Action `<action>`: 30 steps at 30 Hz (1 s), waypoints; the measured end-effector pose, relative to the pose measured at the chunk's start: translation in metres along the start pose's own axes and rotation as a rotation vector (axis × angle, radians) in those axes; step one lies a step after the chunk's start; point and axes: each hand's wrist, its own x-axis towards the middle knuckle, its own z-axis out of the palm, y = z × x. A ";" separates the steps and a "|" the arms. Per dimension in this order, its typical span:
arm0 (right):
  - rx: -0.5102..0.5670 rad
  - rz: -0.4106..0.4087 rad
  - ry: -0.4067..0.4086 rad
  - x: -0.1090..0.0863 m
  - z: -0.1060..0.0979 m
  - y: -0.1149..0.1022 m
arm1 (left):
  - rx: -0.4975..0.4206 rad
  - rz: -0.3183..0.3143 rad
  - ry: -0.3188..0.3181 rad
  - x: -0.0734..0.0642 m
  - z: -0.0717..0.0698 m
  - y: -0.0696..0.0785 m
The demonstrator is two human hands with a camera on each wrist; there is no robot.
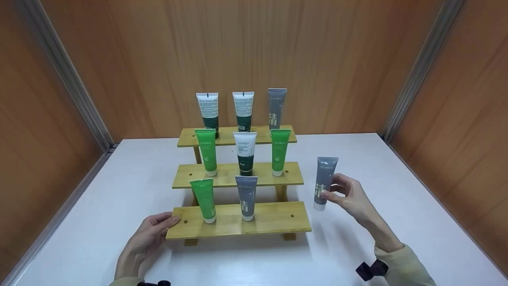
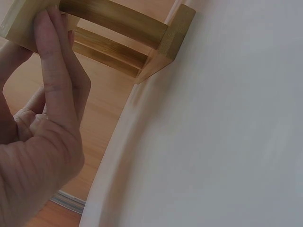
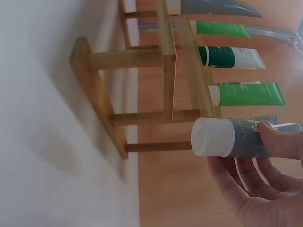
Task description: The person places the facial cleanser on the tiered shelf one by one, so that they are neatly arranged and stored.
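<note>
My right hand [image 1: 351,198] pinches a grey squeeze tube [image 1: 326,174] between thumb and fingers, upright with its white cap [image 3: 213,137] down, just right of a three-tier wooden display rack [image 1: 274,218]. With the thumb on top and fingers beneath, my left hand [image 1: 149,234] grips the left end of the rack's lowest shelf; the left wrist view shows those fingers [image 2: 54,71] against the board. On that shelf stand a green tube [image 1: 204,198] at left and another grey tube [image 1: 247,194] in the middle. Bare wood shows at its right end.
The middle shelf holds a white-and-dark-green tube [image 1: 245,149] between two green tubes. Two white-and-dark-green tubes and a grey tube [image 1: 276,105] stand on the top shelf. Wood-grain walls [image 1: 337,59] with metal corner strips enclose the white table [image 1: 357,151] at back and sides.
</note>
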 end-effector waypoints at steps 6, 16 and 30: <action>0.030 -0.008 -0.027 0.000 0.009 -0.004 | 0.004 0.002 0.005 0.001 0.000 -0.001; 0.065 -0.021 -0.058 0.001 0.022 -0.009 | 0.030 -0.001 0.024 0.002 0.000 -0.001; 0.089 -0.083 -0.114 0.005 0.042 -0.013 | 0.020 0.003 0.026 0.001 0.001 -0.001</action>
